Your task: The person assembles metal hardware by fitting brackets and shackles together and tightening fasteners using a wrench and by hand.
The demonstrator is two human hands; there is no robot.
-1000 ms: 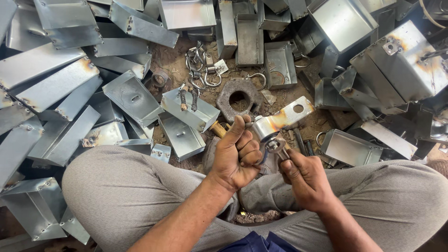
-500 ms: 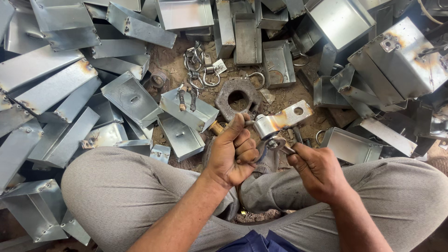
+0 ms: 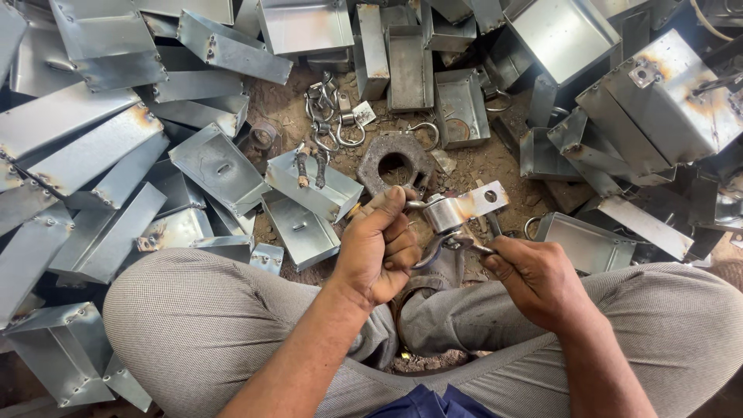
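- Left hand [image 3: 379, 251] fingers curled tight around metal hinge bracket [image 3: 463, 209], thumb pressed beside its barrel.
- Right hand [image 3: 534, 275] fingertips pinched on small tool [image 3: 464, 244] just below.
- Likely rigid, fairly light, sharp-cornered; best gripped at barrel.
- Hexagonal die block [image 3: 396, 164] just beyond fingertips; sheet-metal trays [image 3: 309, 186] close around, little free room.

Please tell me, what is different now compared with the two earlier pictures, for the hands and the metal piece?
The left hand still grips the metal bracket, but its thumb now stretches up over the piece. The right hand slid slightly right and lower, still pinching the curved hook under the bracket. The metal boxes and hexagonal block on the ground stayed put.
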